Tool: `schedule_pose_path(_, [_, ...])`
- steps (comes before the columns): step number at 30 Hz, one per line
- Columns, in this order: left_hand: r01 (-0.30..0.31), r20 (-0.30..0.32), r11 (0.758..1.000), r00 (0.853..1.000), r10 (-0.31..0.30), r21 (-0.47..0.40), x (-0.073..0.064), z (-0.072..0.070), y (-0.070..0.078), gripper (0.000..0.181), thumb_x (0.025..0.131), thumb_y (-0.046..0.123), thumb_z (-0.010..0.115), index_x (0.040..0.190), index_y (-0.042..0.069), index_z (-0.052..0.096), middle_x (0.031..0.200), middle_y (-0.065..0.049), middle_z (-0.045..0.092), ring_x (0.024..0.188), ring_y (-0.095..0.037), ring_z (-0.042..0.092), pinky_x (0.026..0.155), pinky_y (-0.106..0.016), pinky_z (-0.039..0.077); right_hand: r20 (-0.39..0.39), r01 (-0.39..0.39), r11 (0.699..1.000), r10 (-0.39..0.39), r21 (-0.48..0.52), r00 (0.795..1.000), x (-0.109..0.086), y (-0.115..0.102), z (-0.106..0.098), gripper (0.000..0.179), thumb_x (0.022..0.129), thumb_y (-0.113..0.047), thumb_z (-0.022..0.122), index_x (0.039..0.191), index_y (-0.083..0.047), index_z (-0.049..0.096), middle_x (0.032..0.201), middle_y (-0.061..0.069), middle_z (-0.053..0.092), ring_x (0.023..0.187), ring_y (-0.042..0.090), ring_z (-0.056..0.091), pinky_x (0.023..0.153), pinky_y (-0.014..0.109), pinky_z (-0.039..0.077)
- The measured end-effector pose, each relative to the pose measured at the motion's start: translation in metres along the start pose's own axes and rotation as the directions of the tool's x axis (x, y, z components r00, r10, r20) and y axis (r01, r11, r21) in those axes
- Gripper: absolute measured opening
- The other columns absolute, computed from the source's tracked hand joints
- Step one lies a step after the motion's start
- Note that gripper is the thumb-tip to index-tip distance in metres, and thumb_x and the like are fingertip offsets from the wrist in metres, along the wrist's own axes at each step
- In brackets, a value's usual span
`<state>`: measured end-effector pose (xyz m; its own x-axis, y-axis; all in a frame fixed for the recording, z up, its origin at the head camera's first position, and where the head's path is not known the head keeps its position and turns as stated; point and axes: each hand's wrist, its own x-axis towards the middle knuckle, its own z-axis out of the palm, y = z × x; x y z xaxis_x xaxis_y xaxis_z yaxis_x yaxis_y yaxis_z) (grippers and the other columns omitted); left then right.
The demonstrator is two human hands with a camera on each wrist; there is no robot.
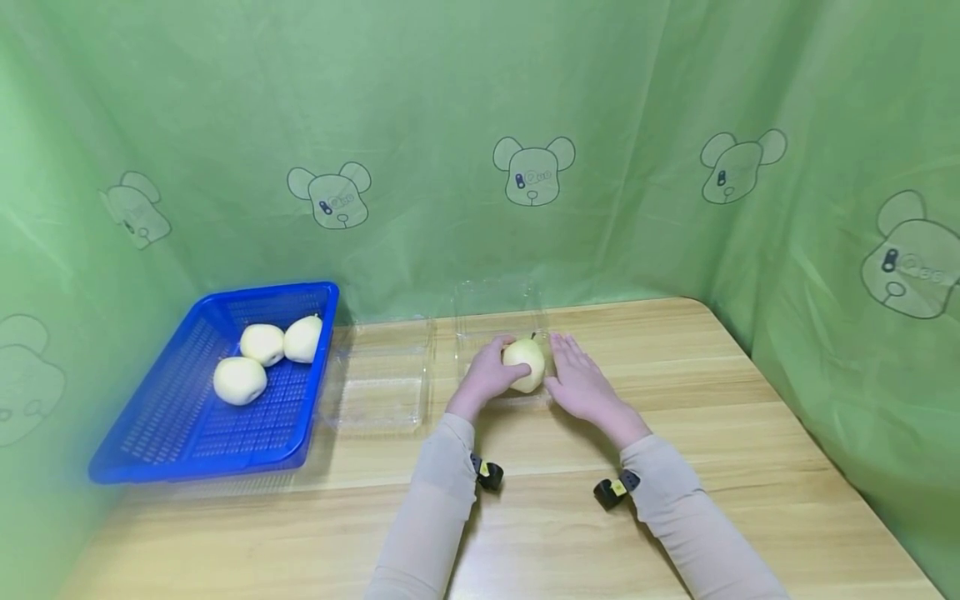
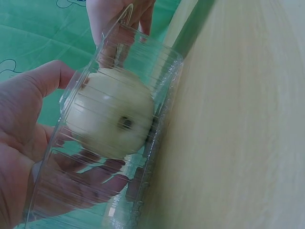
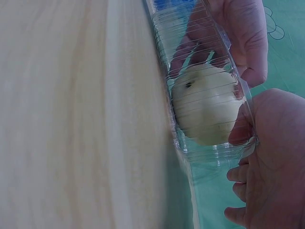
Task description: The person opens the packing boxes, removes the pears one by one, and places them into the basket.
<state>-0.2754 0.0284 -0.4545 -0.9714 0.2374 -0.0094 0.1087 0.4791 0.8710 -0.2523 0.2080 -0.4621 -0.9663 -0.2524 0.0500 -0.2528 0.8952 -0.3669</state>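
Observation:
A pale yellow-green pear [image 1: 523,365] with a dark stem lies in a clear plastic clamshell box [image 1: 495,296], its lid raised at the back. My left hand [image 1: 487,379] holds the pear from the left, thumb on the near side and fingers round behind. In the left wrist view, the ridged box wall covers the pear [image 2: 109,114] and part of the left hand [image 2: 16,124]. My right hand [image 1: 585,387] lies along the right side of the box, fingers straight. Its thumb is close against the pear [image 3: 205,105] in the right wrist view.
At the left stands a blue plastic basket [image 1: 300,442] with 3 more pears [image 1: 240,381] in it. Between basket and hands sits a second clear box [image 1: 382,404]. Green curtains [image 1: 420,100] surround the wooden table [image 1: 540,533] at the back and sides.

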Motion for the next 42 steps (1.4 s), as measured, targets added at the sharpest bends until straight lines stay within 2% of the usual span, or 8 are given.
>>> schedule_pose_path(16, [-0.013,0.023,0.996,1.0,0.011,0.09,-0.0001,-0.0004,0.0025,0.078,0.081,0.034,0.077,0.146,0.009,0.041,0.146,-0.018,0.048,0.132,-0.036,0.048,0.109,-0.051,0.041,-0.002,0.005,1.0,-0.005,-0.008,1.0,0.0026,0.003,0.0038,0.074,0.097,-0.031,0.039,0.155,0.001,0.006,0.163,0.02,0.011,0.151,0.041,0.007,0.122,0.057,0.013])
schedule_pose_path(24, [-0.022,0.027,0.993,0.999,0.019,0.115,0.0009,0.0,0.0021,0.079,0.079,0.031,0.078,0.146,0.01,0.041,0.144,-0.018,0.049,0.129,-0.035,0.05,0.107,-0.05,0.043,-0.011,0.012,1.0,-0.012,-0.018,1.0,0.0031,0.0042,0.004,0.073,0.097,-0.029,0.041,0.154,0.002,0.007,0.162,0.021,0.012,0.15,0.041,0.007,0.121,0.057,0.013])
schedule_pose_path(42, [0.001,0.031,0.992,0.999,-0.005,0.13,-0.0011,-0.0017,0.0008,0.08,0.074,0.026,0.081,0.143,0.013,0.043,0.131,-0.019,0.048,0.107,-0.031,0.056,0.092,-0.047,0.051,-0.002,0.001,1.0,-0.001,-0.006,1.0,0.0028,0.0028,0.0034,0.073,0.098,-0.028,0.042,0.155,0.001,0.006,0.163,0.02,0.01,0.151,0.04,0.006,0.122,0.056,0.013])
